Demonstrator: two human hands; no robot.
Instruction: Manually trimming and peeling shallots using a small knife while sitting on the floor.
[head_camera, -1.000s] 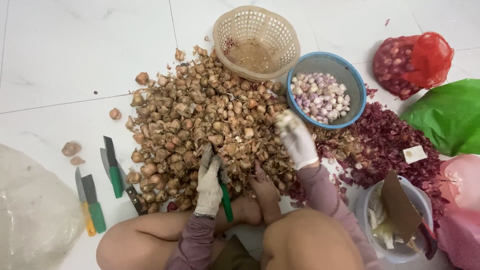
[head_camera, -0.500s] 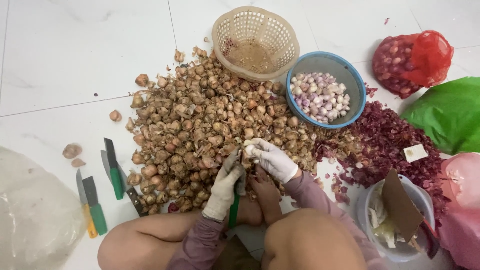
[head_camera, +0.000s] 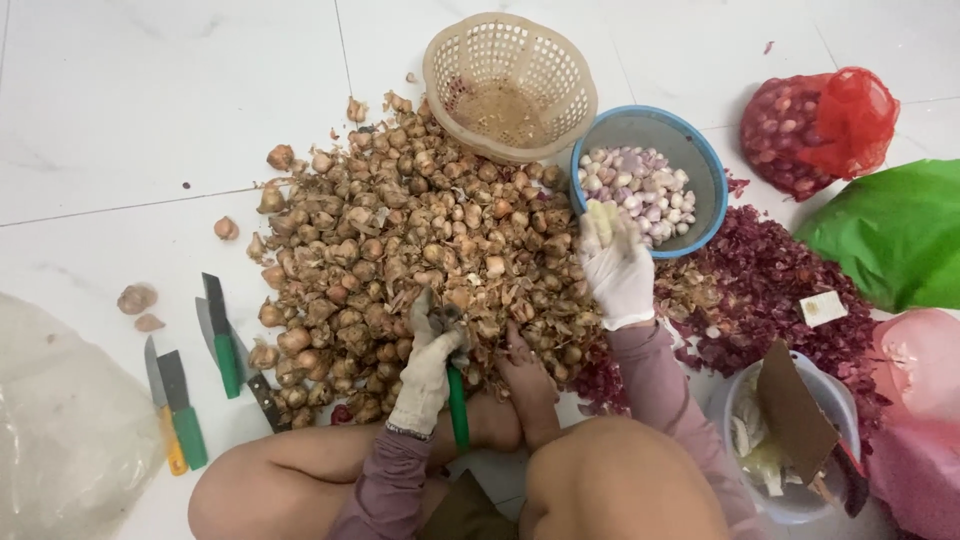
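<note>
I sit on the white floor in front of a big pile of brown unpeeled bulbs. My left hand, in a white glove, rests at the pile's near edge and grips a green-handled knife. My right hand, also gloved, reaches to the rim of a blue bowl holding several peeled pale bulbs. It pinches a pale peeled bulb at its fingertips, slightly blurred.
A beige plastic basket stands behind the pile. A red net bag, a green bag and purple skins lie at the right, with a white bucket near my knee. Spare knives and a clear bag lie left.
My right hand came back from the pile to meet the left hand at the knife, then swung out right to the blue bowl. The left hand stayed in place.
</note>
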